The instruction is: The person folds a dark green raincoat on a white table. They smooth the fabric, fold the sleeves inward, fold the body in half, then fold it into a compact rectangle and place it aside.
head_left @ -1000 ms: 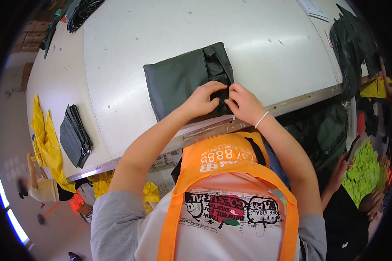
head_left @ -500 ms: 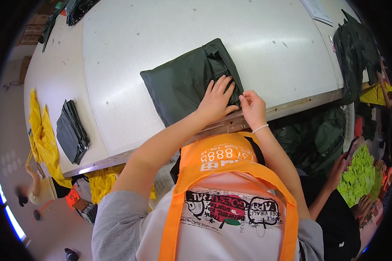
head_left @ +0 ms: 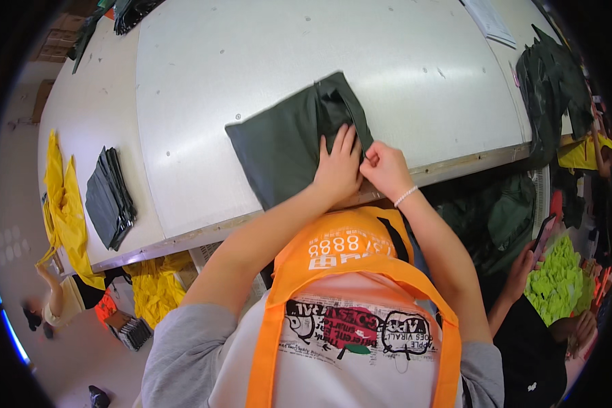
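Observation:
A dark green piece of folded fabric [head_left: 279, 143] lies on the white table, its right edge turned over in a strip. My left hand [head_left: 338, 163] is spread flat on the fabric beside that strip, holding nothing. Just right of it, my right hand [head_left: 385, 170] pinches the lower end of the fabric's folded edge between thumb and fingers. The lower right corner of the fabric is partly hidden by my hands.
A stack of folded dark pieces [head_left: 110, 197] lies on the left of the table [head_left: 197, 163], beside yellow fabric [head_left: 68, 204]. Dark fabric [head_left: 554, 88] hangs over the right edge. A person at right holds a phone [head_left: 542, 234] near lime-green cloth [head_left: 557, 279].
My right hand has moved left, close against my left hand, drawing the folded edge in. The strip on the right now looks narrower and more lifted.

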### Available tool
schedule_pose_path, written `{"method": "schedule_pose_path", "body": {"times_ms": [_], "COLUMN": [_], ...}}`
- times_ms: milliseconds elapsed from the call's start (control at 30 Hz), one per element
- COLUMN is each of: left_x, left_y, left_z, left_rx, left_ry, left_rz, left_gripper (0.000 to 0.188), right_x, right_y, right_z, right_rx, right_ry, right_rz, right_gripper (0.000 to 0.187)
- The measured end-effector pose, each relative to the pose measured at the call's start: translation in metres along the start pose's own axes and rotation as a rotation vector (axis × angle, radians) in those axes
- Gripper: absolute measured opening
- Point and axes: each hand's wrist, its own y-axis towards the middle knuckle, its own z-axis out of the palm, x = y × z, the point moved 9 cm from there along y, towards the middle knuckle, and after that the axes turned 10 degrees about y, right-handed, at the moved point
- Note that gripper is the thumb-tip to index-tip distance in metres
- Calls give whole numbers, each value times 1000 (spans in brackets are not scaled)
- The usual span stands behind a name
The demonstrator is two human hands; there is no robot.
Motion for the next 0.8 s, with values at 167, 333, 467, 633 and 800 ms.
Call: {"method": "schedule_pose_path", "body": {"times_ms": [167,333,467,633,800], "left_x": [26,69,67,70,81], "left_y": [-15,20,19,21,37], "left_z": [-58,-36,-26,-7,-4], "left_rx": [-327,-281,-244,-185,-113], "left_ry": [-453,100,256,187,267], "left_rz": [102,-54,-29,-31,-18], "left_gripper": [41,50,53,54,56], "right_x": [1,38,34,37,73], "right_y": [-15,26,58,95,88], "right_z": [-2,7,14,19,42], "right_rx": [-88,-287,-228,-176,-95], "right_ry": [-334,-505,-618,-739,-611], "right_rz": [-3,-274,-210,-162,-475], "right_gripper": [22,19,13,15,14]}}
